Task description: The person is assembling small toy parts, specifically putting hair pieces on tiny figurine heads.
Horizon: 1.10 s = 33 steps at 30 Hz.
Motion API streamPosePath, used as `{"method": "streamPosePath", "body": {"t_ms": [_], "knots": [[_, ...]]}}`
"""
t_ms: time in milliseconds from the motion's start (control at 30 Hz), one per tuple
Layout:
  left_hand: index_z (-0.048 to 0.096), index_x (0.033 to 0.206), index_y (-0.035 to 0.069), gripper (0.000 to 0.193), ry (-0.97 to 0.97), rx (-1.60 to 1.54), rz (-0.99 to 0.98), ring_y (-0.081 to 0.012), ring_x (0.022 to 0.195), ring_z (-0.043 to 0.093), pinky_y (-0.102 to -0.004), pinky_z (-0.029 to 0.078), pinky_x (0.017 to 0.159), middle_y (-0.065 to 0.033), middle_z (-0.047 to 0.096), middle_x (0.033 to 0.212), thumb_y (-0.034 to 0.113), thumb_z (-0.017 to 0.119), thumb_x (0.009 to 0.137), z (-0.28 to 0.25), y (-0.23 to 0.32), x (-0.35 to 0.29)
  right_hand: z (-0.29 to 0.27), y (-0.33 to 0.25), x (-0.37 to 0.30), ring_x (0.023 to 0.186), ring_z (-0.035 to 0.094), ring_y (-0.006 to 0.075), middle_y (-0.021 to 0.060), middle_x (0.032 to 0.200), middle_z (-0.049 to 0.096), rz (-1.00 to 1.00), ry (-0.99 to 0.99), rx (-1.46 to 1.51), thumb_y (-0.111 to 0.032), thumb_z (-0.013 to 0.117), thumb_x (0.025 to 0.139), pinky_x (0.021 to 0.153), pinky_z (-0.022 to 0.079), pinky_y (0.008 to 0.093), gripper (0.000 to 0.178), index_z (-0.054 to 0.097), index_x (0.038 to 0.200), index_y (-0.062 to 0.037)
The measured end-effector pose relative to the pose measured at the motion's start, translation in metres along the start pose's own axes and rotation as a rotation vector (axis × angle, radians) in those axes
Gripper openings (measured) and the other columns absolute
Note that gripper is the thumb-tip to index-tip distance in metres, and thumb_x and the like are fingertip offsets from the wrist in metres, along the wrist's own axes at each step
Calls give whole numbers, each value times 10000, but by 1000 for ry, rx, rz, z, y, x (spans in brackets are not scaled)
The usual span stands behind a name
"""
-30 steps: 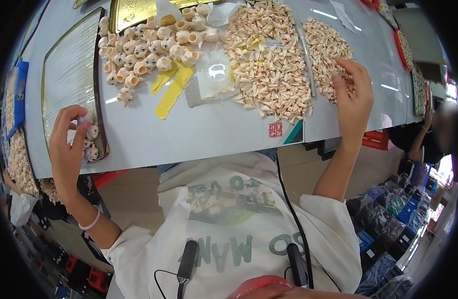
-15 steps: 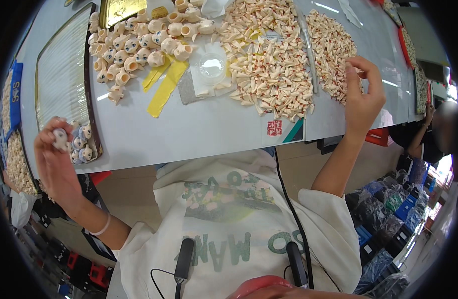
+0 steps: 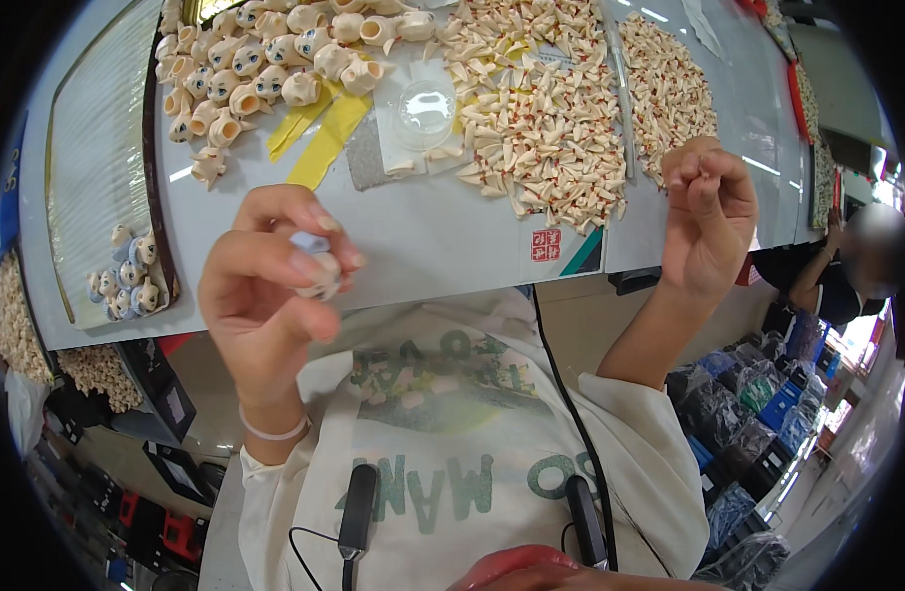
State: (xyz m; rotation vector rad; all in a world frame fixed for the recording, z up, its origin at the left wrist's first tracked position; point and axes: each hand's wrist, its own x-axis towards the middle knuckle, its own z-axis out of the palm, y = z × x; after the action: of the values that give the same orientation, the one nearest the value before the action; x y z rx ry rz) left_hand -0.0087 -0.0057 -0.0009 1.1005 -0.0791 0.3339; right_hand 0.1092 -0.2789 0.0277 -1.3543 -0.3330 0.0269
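Observation:
My left hand [image 3: 265,295] is raised over the table's near edge, its fingers closed round a small doll head [image 3: 320,276] with a pale blue top. The fingers cover much of the head. On the right, my right hand [image 3: 711,222] is held up with thumb and fingertips pinched together; what lies between them is too small to make out. Just beyond it spreads a heap of small cream pointed pieces [image 3: 659,94], several with red marks. A larger heap of similar pointed pieces [image 3: 541,138] covers the middle of the table.
Many hollow doll heads [image 3: 246,64] cluster at the far left. A ribbed tray [image 3: 98,148] holds several heads [image 3: 128,276] near its front corner. A clear round dish [image 3: 425,113], yellow tape [image 3: 329,143] and a metal bar [image 3: 618,89] lie between. Another person [image 3: 837,266] is at far right.
My left hand has moved from beside the tray rightward to in front of me, carrying the doll head. My right hand has drawn back slightly from the right heap, fingertips now pinched upward.

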Motion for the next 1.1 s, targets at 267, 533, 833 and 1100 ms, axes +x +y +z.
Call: {"method": "streamPosePath", "body": {"t_ms": [267, 533, 833, 1100], "knots": [[497, 1022, -31, 391, 60, -23, -171, -217, 807, 590, -254, 507, 666, -189, 525, 1040, 147, 681, 727, 20, -3, 7, 10, 5, -1, 711, 454, 162, 86, 797, 533, 99, -183, 241, -112, 652, 739, 644, 340, 280, 146, 581, 847, -42], [483, 988, 38, 488, 17, 14, -206, -174, 737, 541, -227, 431, 571, -116, 505, 964, 364, 697, 695, 15, -6, 11, 47, -2, 18, 709, 505, 159, 101, 777, 552, 66, -238, -94, 52, 627, 679, 649, 390, 248, 135, 570, 794, 10], [465, 1007, 29, 531, 124, -138, -313, -164, 698, 546, -218, 437, 538, -126, 527, 938, 372, 708, 682, 17, -3, 14, 117, 3, 51, 694, 527, 130, 56, 756, 551, -66, -359, -846, 33, 679, 623, 630, 416, 233, 176, 614, 782, -4], [459, 1014, 18, 487, 111, -238, -383, -172, 714, 554, -217, 443, 547, -154, 520, 986, 343, 678, 725, 15, 2, 21, 114, 11, 51, 717, 506, 143, 67, 770, 535, -181, -404, -914, 46, 673, 613, 645, 387, 232, 136, 620, 729, -2]]}}
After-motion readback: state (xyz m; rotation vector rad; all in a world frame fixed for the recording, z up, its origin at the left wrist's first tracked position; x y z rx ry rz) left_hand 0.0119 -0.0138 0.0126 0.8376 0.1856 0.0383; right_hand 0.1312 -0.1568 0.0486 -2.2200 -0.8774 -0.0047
